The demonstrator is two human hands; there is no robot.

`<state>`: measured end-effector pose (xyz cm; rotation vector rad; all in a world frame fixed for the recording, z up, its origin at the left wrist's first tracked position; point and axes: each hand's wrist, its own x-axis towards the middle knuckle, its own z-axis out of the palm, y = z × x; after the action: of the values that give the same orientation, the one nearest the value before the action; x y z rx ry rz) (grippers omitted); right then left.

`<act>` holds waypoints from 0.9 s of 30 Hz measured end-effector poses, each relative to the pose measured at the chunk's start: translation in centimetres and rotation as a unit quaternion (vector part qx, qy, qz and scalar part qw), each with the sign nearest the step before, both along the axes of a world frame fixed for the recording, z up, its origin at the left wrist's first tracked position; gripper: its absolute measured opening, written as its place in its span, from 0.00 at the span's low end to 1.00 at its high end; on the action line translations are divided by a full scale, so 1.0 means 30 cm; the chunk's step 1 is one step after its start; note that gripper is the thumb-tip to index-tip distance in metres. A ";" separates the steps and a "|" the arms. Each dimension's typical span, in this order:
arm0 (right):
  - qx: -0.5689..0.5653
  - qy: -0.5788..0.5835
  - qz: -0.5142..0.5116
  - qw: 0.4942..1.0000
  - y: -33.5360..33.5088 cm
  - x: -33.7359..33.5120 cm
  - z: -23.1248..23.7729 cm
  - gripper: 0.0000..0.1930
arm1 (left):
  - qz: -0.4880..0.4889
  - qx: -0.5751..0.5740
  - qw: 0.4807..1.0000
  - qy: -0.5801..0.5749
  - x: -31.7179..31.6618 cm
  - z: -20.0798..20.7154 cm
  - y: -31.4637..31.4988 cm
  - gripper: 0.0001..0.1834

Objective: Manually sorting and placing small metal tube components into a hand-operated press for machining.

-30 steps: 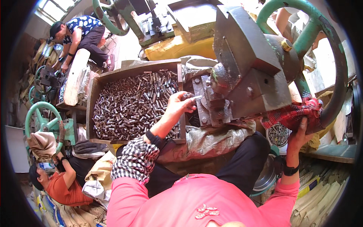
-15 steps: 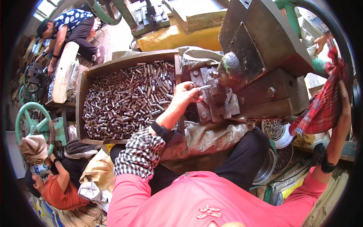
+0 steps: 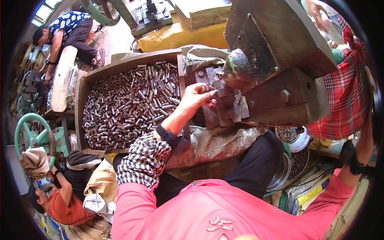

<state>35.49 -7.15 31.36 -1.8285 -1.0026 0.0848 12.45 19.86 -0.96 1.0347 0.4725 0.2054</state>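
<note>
- In the middle of the frame, the left hand [image 3: 197, 98] is pinched narrow; its thumb and bent fingers hold a short metal tube [image 3: 205, 88], round and dark, with one brighter metal piece [image 3: 214, 92] at the thumb tip
- These pieces are just beside the bolted steel plate [image 3: 209, 108] of the press, which is greasy and flat
- Left forearm comes up from the lower left, under a gathered black-and-white checked sleeve cover [image 3: 142, 162] and a dark wristband [image 3: 167, 136]
- The heavy dark steel press body [image 3: 286, 96] has angular sides and a round knob [image 3: 237, 66] with worn green paint
- Left of centre, a rough wooden box [image 3: 181, 72] is filled with loose metal tubes [image 3: 128, 106], hollow, shiny or brownish
- Creased grey sacking [image 3: 228, 141] lies below the press
- Right arm is stretched out and up along the right edge, beside a soft red plaid cloth [image 3: 342, 104]; the right hand [image 3: 370, 80] is dark near the rim, so I cannot tell its grip
</note>
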 end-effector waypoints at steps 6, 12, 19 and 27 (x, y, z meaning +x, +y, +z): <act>0.061 -0.154 -0.165 0.972 -0.225 -0.035 -0.327 0.33 | 0.021 0.022 1.000 -0.007 0.018 -0.010 -0.006 0.08; 0.073 0.004 -0.147 0.986 -0.303 -0.059 -0.579 0.40 | -0.001 0.067 0.998 0.014 0.016 0.013 -0.005 0.09; 0.188 0.107 -0.256 0.942 -0.170 -0.055 -0.261 0.26 | -0.022 0.302 0.940 0.158 -0.055 0.054 0.037 0.09; 0.108 0.065 -0.164 0.978 -0.113 -0.050 -0.138 0.23 | -0.050 -0.011 0.997 -0.054 -0.044 0.012 0.022 0.18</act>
<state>34.00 -10.54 27.21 -1.7389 -0.5850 -0.1016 11.14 20.52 -0.59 1.0167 0.3231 0.1656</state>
